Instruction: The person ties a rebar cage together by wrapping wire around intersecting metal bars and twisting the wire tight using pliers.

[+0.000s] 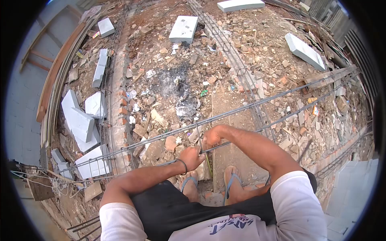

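Two long steel reinforcing bars (225, 115) cross in front of me, one behind the other. My left hand (192, 158) is closed at the nearer bar (261, 129), its fingertips mostly hidden. Just right of it and slightly higher, my right hand (213, 135) has its fingers curled in at a thin steel stirrup (198, 129) that spans the bars. The hands almost touch. Below them a thin yellow-green strip (209, 165) hangs down; whether a hand holds it cannot be seen.
Rubble covers the ground, with a burnt ash patch (187, 106). Pale blocks (82, 122) lie at left, and more blocks (184, 29) farther off. A rebar cage (229, 48) runs away from me. My sandalled feet (232, 180) stand below the bars. Planks (60, 72) line the left wall.
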A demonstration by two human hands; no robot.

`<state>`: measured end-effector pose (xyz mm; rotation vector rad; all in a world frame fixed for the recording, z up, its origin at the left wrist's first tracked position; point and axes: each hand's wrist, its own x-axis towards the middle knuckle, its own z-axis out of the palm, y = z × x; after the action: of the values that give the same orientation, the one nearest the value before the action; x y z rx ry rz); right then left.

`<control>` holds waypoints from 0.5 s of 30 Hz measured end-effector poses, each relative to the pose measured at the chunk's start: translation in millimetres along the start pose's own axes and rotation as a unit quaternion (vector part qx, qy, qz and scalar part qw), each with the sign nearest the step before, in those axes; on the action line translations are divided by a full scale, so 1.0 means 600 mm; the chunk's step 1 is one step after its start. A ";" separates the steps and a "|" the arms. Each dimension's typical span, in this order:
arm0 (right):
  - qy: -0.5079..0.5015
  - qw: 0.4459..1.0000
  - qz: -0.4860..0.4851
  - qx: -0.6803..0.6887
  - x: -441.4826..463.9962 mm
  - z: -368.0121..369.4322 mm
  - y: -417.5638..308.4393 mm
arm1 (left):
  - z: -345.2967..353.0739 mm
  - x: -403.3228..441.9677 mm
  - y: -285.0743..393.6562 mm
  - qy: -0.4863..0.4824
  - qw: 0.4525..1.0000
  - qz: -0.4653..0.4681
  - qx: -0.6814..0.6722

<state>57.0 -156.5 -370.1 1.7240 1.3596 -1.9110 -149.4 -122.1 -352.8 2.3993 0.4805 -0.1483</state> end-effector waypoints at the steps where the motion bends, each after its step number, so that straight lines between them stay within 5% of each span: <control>1: -0.030 0.999 -0.011 -0.017 0.009 -0.005 0.003 | 0.002 0.000 -0.002 0.007 1.000 0.009 0.006; 7: -0.067 0.988 -0.013 -0.141 0.065 -0.014 0.007 | -0.010 0.003 0.007 -0.057 0.998 -0.002 0.004; 11: -0.035 0.991 -0.080 -0.098 0.076 -0.004 0.028 | -0.010 0.006 0.000 -0.054 0.998 0.006 -0.010; 15: 0.097 0.979 -0.175 -0.033 0.057 -0.005 0.019 | -0.002 0.009 -0.007 -0.044 0.999 -0.006 -0.031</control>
<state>57.4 -147.1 -404.9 1.7713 1.8875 -1.8739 -146.0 -116.7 -356.0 2.3200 0.4514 -0.2392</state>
